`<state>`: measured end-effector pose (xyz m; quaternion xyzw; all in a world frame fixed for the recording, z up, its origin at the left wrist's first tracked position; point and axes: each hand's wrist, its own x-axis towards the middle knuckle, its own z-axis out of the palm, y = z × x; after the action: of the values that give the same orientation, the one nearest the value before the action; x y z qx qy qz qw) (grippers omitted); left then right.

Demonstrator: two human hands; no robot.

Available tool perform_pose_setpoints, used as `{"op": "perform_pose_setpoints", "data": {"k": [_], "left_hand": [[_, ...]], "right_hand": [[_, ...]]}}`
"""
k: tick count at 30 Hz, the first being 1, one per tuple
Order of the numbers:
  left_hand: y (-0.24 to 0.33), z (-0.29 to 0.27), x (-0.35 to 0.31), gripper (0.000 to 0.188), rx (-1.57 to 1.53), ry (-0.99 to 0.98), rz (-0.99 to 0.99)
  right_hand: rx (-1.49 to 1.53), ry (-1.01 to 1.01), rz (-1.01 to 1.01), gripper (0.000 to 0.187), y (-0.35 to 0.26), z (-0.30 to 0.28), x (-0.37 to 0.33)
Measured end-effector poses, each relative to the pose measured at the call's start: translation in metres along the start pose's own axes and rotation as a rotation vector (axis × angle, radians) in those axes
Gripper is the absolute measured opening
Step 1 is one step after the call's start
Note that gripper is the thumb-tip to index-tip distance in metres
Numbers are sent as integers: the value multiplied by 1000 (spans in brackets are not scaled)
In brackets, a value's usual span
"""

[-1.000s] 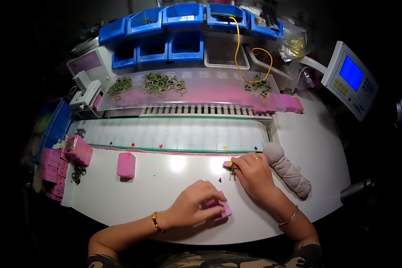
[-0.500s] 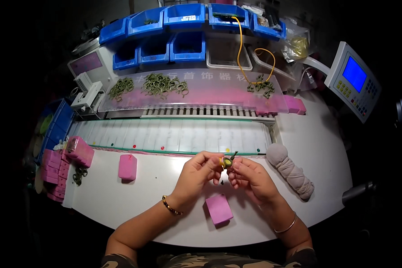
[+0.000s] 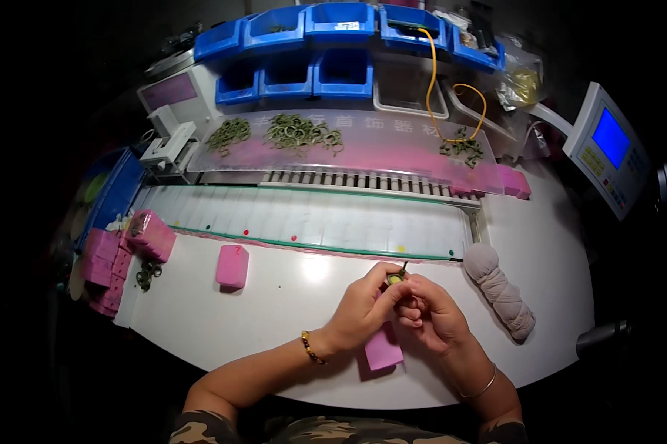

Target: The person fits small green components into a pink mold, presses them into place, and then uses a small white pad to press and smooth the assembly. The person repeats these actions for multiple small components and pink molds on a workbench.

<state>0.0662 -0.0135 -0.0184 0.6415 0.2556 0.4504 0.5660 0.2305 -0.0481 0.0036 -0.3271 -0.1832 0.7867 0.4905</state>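
The one camera sits on my head and looks steeply down and forward over the white tabletop (image 3: 274,311), so my forearms come in from the lower edge and my hands (image 3: 396,311) meet close below it, a little under the middle of the picture. It faces away from my body toward the far side, where the belt (image 3: 311,222) and the blue bins (image 3: 326,44) lie farther off near the top. The fisheye lens takes in the whole station at once, bends the tabletop's edge into a curve, and leaves the corners dark.
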Motion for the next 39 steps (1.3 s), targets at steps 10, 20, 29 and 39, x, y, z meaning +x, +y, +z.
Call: {"op": "perform_pose_setpoints", "data": {"k": [10, 20, 29, 39], "left_hand": [[26, 14, 0, 29, -528, 121, -393], [35, -15, 13, 26, -384, 17, -486], [16, -13, 6, 28, 580, -56, 136], [23, -16, 9, 23, 627, -118, 213]], "right_hand": [[-454, 121, -511, 19, 6, 19, -3], [-475, 110, -505, 18, -17, -3, -11], [-272, -24, -167, 17, -8, -5, -2], [-581, 71, -379, 10, -6, -1, -7]]}}
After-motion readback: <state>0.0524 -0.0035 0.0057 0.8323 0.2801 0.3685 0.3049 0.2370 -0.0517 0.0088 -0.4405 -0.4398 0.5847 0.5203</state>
